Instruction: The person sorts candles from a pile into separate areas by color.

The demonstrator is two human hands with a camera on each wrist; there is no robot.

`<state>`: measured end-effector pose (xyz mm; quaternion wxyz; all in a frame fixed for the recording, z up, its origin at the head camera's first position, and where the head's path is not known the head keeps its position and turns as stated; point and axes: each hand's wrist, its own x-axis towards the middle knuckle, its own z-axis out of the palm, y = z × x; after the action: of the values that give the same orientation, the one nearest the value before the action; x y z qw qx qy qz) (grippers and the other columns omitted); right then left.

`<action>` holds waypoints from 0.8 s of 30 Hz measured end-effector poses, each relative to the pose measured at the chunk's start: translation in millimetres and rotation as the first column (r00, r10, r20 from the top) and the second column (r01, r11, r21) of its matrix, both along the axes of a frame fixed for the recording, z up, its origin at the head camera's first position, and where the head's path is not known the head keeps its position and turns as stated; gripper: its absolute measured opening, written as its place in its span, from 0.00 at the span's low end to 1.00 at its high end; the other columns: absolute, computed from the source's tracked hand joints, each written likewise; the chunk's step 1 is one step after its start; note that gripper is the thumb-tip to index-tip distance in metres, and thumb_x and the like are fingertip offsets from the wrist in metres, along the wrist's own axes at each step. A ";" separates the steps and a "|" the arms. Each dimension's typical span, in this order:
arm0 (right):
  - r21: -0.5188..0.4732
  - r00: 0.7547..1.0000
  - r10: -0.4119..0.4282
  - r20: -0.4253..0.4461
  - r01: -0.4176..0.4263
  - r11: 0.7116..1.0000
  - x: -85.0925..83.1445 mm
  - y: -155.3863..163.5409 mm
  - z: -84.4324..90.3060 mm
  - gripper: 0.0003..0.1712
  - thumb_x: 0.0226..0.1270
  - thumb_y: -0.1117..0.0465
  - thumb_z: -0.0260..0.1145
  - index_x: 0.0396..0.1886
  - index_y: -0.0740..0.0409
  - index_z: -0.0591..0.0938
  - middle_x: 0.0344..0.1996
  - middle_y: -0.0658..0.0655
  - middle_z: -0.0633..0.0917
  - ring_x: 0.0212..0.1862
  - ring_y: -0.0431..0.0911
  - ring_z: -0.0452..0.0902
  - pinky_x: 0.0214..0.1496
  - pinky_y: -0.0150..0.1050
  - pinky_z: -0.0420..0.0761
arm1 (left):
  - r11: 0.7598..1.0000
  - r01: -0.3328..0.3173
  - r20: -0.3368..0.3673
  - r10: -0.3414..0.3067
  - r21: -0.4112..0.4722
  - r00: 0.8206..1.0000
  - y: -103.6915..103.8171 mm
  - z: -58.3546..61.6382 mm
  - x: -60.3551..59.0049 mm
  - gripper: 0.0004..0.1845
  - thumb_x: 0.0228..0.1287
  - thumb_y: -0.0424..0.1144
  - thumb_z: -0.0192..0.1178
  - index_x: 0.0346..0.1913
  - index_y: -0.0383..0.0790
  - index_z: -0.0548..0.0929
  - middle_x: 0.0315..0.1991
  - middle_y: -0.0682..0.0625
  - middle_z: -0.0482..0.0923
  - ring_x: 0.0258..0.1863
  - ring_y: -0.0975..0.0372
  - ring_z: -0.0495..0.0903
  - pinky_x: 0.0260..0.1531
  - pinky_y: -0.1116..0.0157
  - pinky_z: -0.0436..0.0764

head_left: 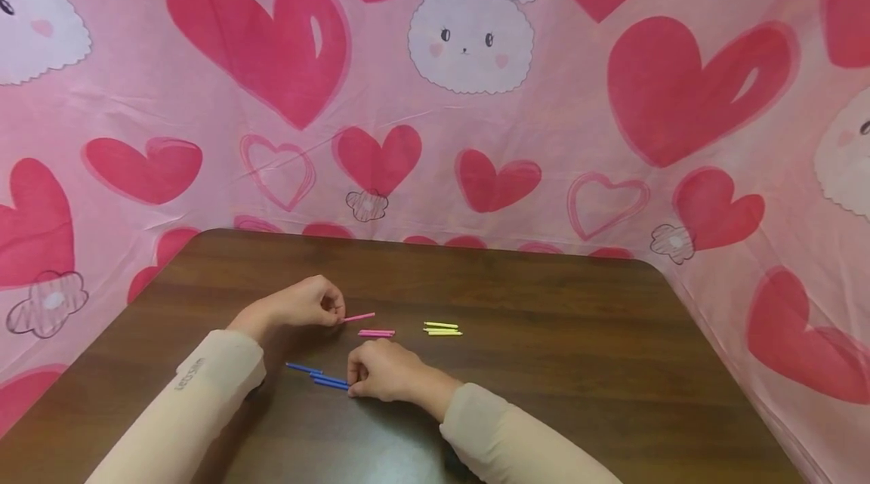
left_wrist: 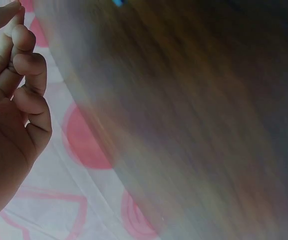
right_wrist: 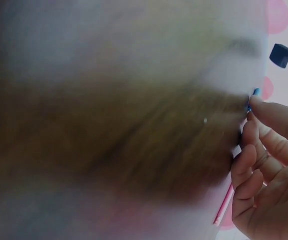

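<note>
My left hand (head_left: 306, 303) pinches the left end of a thin pink stick (head_left: 359, 316) between thumb and finger. Just in front of it lie more pink sticks (head_left: 377, 333), side by side on the table. My right hand (head_left: 389, 371) has thumb and fingertips at the right end of a blue stick (head_left: 331, 384); in the right wrist view a blue tip (right_wrist: 256, 92) shows at the thumb. Another blue stick (head_left: 303, 368) extends to the left of that group. In the left wrist view the curled left hand (left_wrist: 19, 105) appears, its fingertips cut off at the top.
Several yellow sticks (head_left: 442, 329) lie together to the right of the pink ones. The brown wooden table (head_left: 544, 363) has rounded far corners. Behind it hangs a pink cloth (head_left: 435, 114) with hearts and rabbits.
</note>
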<state>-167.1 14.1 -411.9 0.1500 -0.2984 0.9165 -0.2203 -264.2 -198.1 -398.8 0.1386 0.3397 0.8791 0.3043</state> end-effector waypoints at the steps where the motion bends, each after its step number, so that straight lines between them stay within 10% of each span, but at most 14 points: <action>1: 0.006 1.000 -0.006 0.002 0.006 1.000 0.4 -0.2 0.1 0.10 0.59 0.55 0.75 0.24 0.46 0.81 0.17 0.41 0.74 0.21 0.33 0.68 0.23 0.30 0.67 | 1.000 0.003 0.005 -0.003 -0.001 1.000 2.6 -0.6 -1.2 0.02 0.56 0.32 0.66 0.28 0.40 0.85 0.22 0.58 0.76 0.23 0.69 0.71 0.26 0.71 0.74; 24: 0.041 1.000 -0.019 -0.021 0.020 0.999 -0.6 -2.9 -0.5 0.12 0.61 0.54 0.73 0.22 0.45 0.80 0.16 0.41 0.74 0.21 0.34 0.67 0.21 0.32 0.68 | 0.997 0.080 0.073 -0.078 -0.023 0.994 29.4 -6.6 -10.6 0.03 0.56 0.29 0.65 0.28 0.39 0.86 0.22 0.57 0.78 0.22 0.69 0.70 0.24 0.72 0.72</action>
<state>-167.6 11.3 -412.3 0.1444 -0.2886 0.9252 -0.1999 -274.8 -168.7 -405.4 0.1867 0.3610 0.8633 0.2991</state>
